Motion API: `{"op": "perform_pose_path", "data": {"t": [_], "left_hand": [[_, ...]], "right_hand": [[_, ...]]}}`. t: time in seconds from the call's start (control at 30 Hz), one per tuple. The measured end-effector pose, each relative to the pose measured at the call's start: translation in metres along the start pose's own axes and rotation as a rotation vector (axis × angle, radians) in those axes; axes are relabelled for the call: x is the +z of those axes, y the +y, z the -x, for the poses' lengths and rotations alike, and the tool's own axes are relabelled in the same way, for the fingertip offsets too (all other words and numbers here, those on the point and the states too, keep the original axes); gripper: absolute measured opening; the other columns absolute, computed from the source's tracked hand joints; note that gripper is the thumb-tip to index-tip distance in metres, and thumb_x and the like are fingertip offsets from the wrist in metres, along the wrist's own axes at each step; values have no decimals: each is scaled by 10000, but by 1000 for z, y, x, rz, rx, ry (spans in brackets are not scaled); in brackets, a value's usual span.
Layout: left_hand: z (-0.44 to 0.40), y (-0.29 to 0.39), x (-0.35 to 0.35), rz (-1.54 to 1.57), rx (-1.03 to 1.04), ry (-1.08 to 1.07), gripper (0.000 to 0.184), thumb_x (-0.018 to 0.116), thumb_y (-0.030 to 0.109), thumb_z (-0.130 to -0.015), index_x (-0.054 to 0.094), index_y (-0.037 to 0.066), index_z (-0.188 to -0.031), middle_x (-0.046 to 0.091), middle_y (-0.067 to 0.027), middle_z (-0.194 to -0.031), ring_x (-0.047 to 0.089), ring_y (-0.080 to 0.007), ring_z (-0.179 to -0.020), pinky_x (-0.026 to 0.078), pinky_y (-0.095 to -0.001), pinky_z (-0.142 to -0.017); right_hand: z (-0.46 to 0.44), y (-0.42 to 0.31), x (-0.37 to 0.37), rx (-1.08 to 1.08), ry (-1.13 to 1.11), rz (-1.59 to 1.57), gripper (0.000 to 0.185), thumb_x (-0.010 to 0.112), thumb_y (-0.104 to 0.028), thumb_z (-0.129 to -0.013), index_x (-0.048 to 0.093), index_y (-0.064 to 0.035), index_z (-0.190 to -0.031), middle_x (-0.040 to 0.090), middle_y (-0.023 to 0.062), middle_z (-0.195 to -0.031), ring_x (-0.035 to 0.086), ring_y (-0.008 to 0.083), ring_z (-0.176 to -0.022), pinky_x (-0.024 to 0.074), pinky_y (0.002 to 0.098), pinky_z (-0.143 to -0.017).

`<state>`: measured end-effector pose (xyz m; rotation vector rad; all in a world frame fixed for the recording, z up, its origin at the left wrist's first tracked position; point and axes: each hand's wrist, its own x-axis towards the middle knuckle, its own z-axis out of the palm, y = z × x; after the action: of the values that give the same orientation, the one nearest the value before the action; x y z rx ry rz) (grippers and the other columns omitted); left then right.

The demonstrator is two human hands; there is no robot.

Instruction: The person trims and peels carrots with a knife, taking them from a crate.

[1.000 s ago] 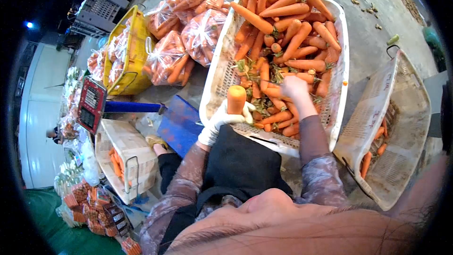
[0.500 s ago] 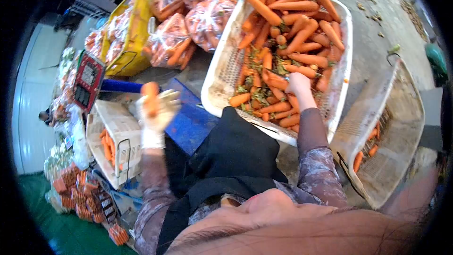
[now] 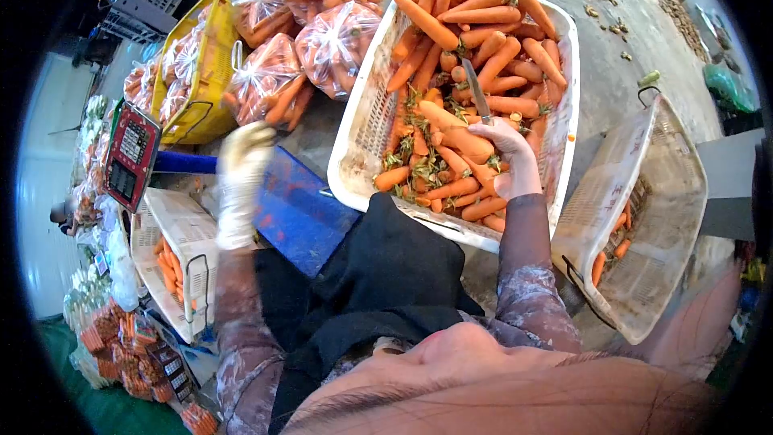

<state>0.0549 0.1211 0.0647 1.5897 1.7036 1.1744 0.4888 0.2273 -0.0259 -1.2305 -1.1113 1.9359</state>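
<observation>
My right hand (image 3: 514, 149) is bare and closed around a small knife (image 3: 475, 90), its blade pointing up and away from me. It hovers over a white plastic crate (image 3: 345, 141) heaped with carrots. A thick carrot (image 3: 467, 143) lies right beside my fingers; whether they touch it I cannot tell. My left hand (image 3: 244, 153), in a pale glove, is smeared by motion near the blue scale platform (image 3: 306, 213). No carrot shows in it, and its fingers are too blurred to read. Below it stands a white crate (image 3: 200, 274) with several carrots inside.
Clear bags of carrots (image 3: 338, 44) and a yellow crate (image 3: 192, 105) of bagged carrots stand at the back left. A red scale display (image 3: 133, 155) is on the left. To the right, a tilted white crate (image 3: 660, 266) holds a few carrots. Scraps (image 3: 616, 26) lie on the floor.
My left hand has moved left and up, and the carrot it held no longer shows. My right hand has risen slightly, and the knife blade now points up in plain view.
</observation>
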Motion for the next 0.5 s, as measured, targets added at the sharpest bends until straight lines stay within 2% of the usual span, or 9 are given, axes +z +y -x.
{"op": "perform_pose_path", "data": {"t": [0.07,0.13,0.17,0.2,0.27,0.3,0.4,0.43,0.5], "left_hand": [[-12,45,94,-265,397,-164,590,719,54,-685,509,35,-1236,566,-136,-1207,552,-290,-1094,429,-391,-947],[-34,61,151,-476,783,-209,704,723,84,-579,493,49,-1244,547,-171,-1188,510,-354,-1128,392,-435,-976],[-40,70,170,-498,811,-260,751,748,127,-560,476,54,-1256,524,-159,-1232,475,-334,-1176,352,-431,-1007],[-43,66,193,-476,800,-257,721,765,152,-577,496,86,-1243,566,-151,-1159,516,-351,-1112,399,-424,-957],[-58,46,214,-442,509,-718,676,779,160,-601,519,121,-1223,607,-134,-1049,571,-339,-1013,455,-395,-874],[-55,41,217,-276,599,-698,645,794,174,-621,534,139,-1210,623,-124,-970,606,-320,-926,485,-368,-797],[-46,31,217,-230,642,-661,605,790,200,-639,548,110,-1187,623,-123,-977,613,-307,-920,485,-365,-791],[-45,30,213,-267,658,-668,539,735,276,-709,550,93,-1181,624,-127,-976,613,-313,-919,484,-373,-793],[-41,24,207,-278,602,-688,498,704,263,-740,555,80,-1178,629,-129,-1001,612,-320,-933,483,-373,-805]], "right_hand": [[21,-15,27,1,53,-86,241,710,-249,-773,584,-107,-921,583,-22,-852,545,73,-729,416,211,-632],[35,-32,47,-29,100,-58,353,720,-308,-781,606,-26,-960,600,2,-841,543,76,-729,436,209,-624],[22,-19,38,-55,25,-44,359,722,-319,-780,607,-33,-963,601,1,-846,545,72,-733,438,202,-627],[-4,2,22,-81,-97,-24,353,723,-316,-778,612,-37,-964,603,1,-825,554,74,-720,446,197,-638],[0,-3,26,-73,-125,-108,348,725,-309,-775,616,-38,-965,612,6,-841,561,76,-728,451,194,-650],[10,-14,29,-14,-83,-129,352,725,-315,-772,620,-37,-960,616,11,-854,561,77,-749,451,195,-662],[-11,3,13,32,-115,-103,384,725,-341,-761,629,-21,-950,625,26,-878,558,85,-767,448,208,-665],[-24,14,9,12,-149,22,396,725,-349,-758,631,-14,-948,623,25,-866,554,87,-746,443,213,-651],[-35,19,11,25,-217,182,381,717,-344,-761,630,-9,-920,613,14,-838,536,86,-695,426,217,-615]]}}
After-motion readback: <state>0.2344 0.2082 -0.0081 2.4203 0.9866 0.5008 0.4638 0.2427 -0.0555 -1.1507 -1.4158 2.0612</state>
